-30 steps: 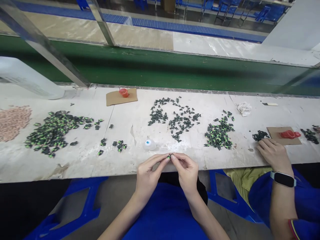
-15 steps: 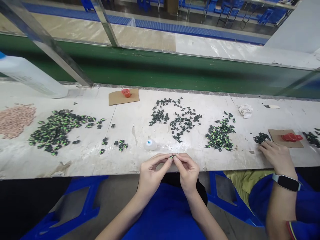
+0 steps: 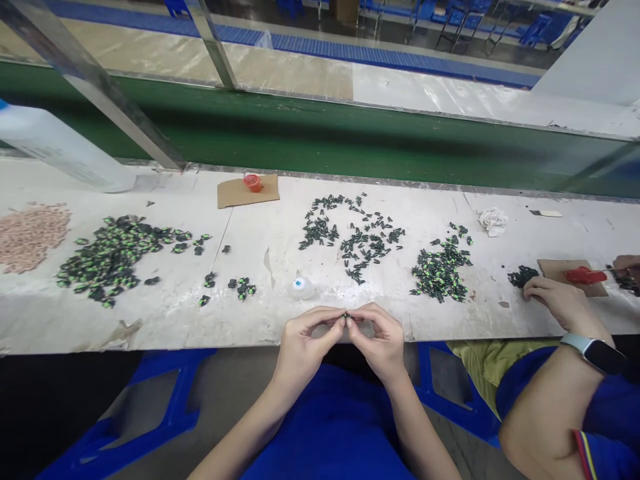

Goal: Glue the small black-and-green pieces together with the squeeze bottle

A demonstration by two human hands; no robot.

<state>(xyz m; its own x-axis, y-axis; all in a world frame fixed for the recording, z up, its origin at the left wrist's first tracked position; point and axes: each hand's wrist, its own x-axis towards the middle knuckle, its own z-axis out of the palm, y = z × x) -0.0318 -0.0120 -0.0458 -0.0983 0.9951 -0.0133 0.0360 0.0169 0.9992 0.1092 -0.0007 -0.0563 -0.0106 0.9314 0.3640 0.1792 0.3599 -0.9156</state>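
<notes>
At the table's front edge, my left hand [image 3: 306, 340] and my right hand [image 3: 378, 340] meet fingertip to fingertip. Between them they pinch a small dark part with a bit of green [image 3: 345, 315], mostly covered by the fingers. Just beyond my left hand stands a small translucent bottle with a blue tip [image 3: 301, 287]. Farther out lie scattered small black parts [image 3: 367, 243]. A heap of black-and-green parts [image 3: 440, 273] is to the right. Several assembled-looking black-and-green pieces [image 3: 244, 289] lie to the left, near a larger pile of similar pieces [image 3: 117, 257].
Pinkish small parts [image 3: 33, 237] and a large white jug [image 3: 65, 147] are at the far left. A red cup [image 3: 253, 183] sits on cardboard [image 3: 227, 195]. At right, a co-worker's hand [image 3: 560, 303] touches black parts [image 3: 523, 275] beside a red container [image 3: 584, 275]. Crumpled tissue [image 3: 493, 221] lies behind.
My hands stay together on the small part, with only slight shifts. The co-worker's watch arm has moved right, and another hand of theirs has appeared at the right edge.
</notes>
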